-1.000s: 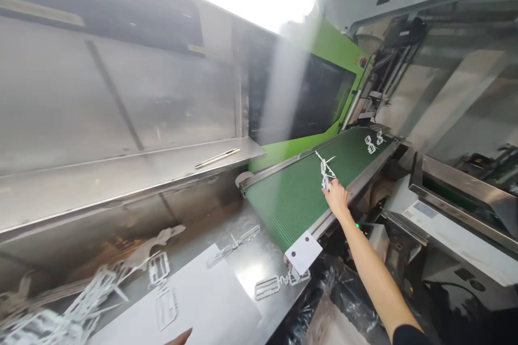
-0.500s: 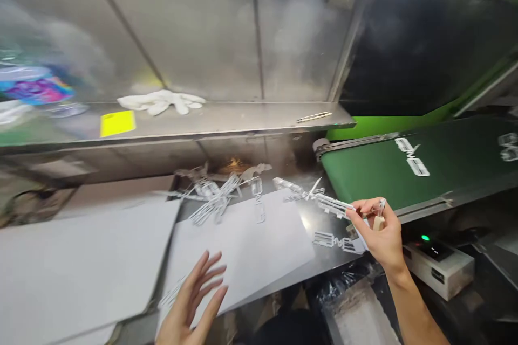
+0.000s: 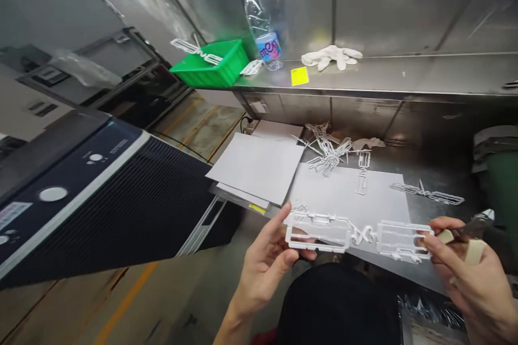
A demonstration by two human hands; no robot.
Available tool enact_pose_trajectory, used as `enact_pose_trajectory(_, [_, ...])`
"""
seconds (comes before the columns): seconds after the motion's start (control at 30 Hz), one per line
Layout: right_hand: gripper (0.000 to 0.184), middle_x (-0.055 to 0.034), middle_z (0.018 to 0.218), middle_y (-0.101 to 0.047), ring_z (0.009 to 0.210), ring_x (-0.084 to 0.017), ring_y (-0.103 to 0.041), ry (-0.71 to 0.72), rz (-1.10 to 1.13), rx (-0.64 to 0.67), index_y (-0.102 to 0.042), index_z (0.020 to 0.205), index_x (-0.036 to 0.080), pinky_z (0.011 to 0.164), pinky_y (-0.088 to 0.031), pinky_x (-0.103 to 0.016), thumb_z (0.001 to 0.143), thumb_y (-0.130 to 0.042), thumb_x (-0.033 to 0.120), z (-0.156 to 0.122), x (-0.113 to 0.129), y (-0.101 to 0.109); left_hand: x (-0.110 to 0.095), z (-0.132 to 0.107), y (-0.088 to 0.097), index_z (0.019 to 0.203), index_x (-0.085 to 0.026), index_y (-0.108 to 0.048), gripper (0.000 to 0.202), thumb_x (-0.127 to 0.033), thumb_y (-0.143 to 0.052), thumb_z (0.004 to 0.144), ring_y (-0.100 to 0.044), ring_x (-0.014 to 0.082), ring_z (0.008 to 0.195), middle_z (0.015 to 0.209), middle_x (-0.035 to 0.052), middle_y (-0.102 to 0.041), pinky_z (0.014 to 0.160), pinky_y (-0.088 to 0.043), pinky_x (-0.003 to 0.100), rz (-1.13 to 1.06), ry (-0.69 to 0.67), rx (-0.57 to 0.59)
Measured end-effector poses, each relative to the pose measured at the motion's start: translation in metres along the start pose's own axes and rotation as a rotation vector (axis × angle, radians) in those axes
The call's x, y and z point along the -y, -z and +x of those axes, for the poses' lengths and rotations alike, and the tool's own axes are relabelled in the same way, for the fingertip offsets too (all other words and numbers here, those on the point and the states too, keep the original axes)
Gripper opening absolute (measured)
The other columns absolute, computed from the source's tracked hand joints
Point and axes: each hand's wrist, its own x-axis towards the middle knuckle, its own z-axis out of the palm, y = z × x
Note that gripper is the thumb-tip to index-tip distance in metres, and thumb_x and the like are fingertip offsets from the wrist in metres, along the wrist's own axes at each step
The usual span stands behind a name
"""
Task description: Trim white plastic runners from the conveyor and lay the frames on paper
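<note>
My left hand (image 3: 262,268) grips the white frame (image 3: 356,235) at left; my right hand (image 3: 476,279) pinches its right end and also holds pliers (image 3: 471,228).

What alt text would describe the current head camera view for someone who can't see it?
The left hand and right hand hold opposite ends of a white plastic double frame, the right also gripping cream-handled nippers. Similar frames lie piled on a metal table; a green bin, clear bottle and white glove sit on a shelf above.
</note>
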Motion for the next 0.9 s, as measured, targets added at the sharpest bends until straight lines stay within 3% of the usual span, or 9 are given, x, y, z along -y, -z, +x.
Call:
enact_pose_trajectory(0.07, [0.068,-0.0117,0.082,-0.065,0.063,-0.016,-0.064,-0.009,-0.049,0.008,-0.074,0.090,0.024,0.054,-0.054,-0.017,0.032,-0.102,0.046,-0.003,0.001,-0.007,-0.001,-0.003,0.002,0.163,-0.038,-0.045,0.060,-0.016,-0.054,0.107,-0.075,0.0129,0.095,0.115,0.0035,-0.071,0.093,-0.061,0.023,-0.029,-0.010,-0.001])
enact_pose_trajectory(0.2, [0.057,-0.0141,0.123,-0.069,0.074,-0.021,-0.065,0.116,-0.126,0.013,-0.073,0.086,0.029,0.058,-0.061,-0.028,0.041,-0.099,0.052,-0.011,-0.003,-0.006,-0.002,-0.006,0.003,0.160,-0.034,-0.046,0.057,-0.019,-0.057,0.106,-0.075,0.0144,0.093,0.113,0.0046,-0.071,0.091,-0.063,0.026,-0.036,-0.012,-0.012])
enact_pose_trajectory(0.3, [0.068,-0.0152,0.115,-0.070,0.072,-0.024,-0.065,0.022,-0.048,-0.069,-0.070,0.089,0.033,0.053,-0.057,-0.030,0.034,-0.101,0.057,-0.019,-0.012,0.009,-0.005,-0.007,0.005,0.157,-0.032,-0.050,0.055,-0.019,-0.060,0.105,-0.074,0.0136,0.095,0.113,0.0053,-0.072,0.088,-0.062,0.022,0.006,0.002,-0.024])
enact_pose_trajectory(0.37, [0.074,-0.0157,0.112,-0.070,0.068,-0.024,-0.064,0.009,0.031,-0.053,-0.071,0.097,0.038,0.055,-0.058,-0.035,0.033,-0.102,0.061,-0.024,-0.020,0.022,-0.006,-0.006,0.007,0.156,-0.033,-0.052,0.054,-0.020,-0.062,0.104,-0.074,0.0137,0.098,0.114,0.0054,-0.072,0.089,-0.063,0.022,0.035,0.021,-0.032])
enact_pose_trajectory(0.47, [0.075,-0.0137,0.112,-0.071,0.065,-0.023,-0.063,0.139,0.079,0.014,-0.071,0.099,0.042,0.064,-0.063,-0.043,0.034,-0.101,0.063,-0.034,-0.029,0.034,-0.006,-0.004,0.013,0.154,-0.035,-0.054,0.051,-0.021,-0.060,0.105,-0.073,0.0106,0.097,0.113,0.0037,-0.073,0.090,-0.061,0.019,0.028,0.032,-0.020])
enact_pose_trajectory(0.57, [0.069,-0.0114,0.107,-0.073,0.069,-0.026,-0.067,0.280,0.045,0.081,-0.070,0.097,0.040,0.065,-0.066,-0.041,0.039,-0.101,0.062,-0.045,-0.034,0.038,0.000,-0.002,0.021,0.155,-0.035,-0.054,0.050,-0.019,-0.057,0.107,-0.073,0.0099,0.099,0.114,0.0041,-0.072,0.090,-0.060,0.017,-0.011,0.050,-0.001])
enact_pose_trajectory(0.67, [0.062,-0.0098,0.114,-0.072,0.073,-0.024,-0.070,0.397,0.000,0.167,-0.066,0.106,0.039,0.068,-0.067,-0.039,0.056,-0.098,0.059,-0.054,-0.038,0.037,0.009,-0.001,0.031,0.155,-0.037,-0.054,0.051,-0.019,-0.056,0.107,-0.073,0.0162,0.108,0.120,0.0067,-0.072,0.091,-0.063,0.024,0.013,0.088,0.015])
enact_pose_trajectory(0.77, [0.053,-0.0083,0.125,-0.070,0.083,-0.023,-0.074,0.561,0.010,0.297,-0.063,0.117,0.034,0.075,-0.069,-0.038,0.075,-0.092,0.046,-0.062,-0.037,0.029,0.019,-0.003,0.044,0.155,-0.037,-0.053,0.051,-0.019,-0.056,0.107,-0.074,0.0211,0.112,0.127,0.0096,-0.071,0.094,-0.063,0.029,0.110,0.122,-0.003])
enact_pose_trajectory(0.9, [0.050,-0.0035,0.135,-0.066,0.092,-0.012,-0.074,0.660,0.150,0.548,-0.061,0.134,0.036,0.087,-0.066,-0.025,0.089,-0.082,0.028,-0.065,-0.025,0.006,0.032,-0.008,0.064,0.153,-0.026,-0.056,0.052,-0.028,-0.066,0.103,-0.074,0.0204,0.110,0.130,0.0143,-0.070,0.093,-0.060,0.020,0.235,0.195,-0.107])
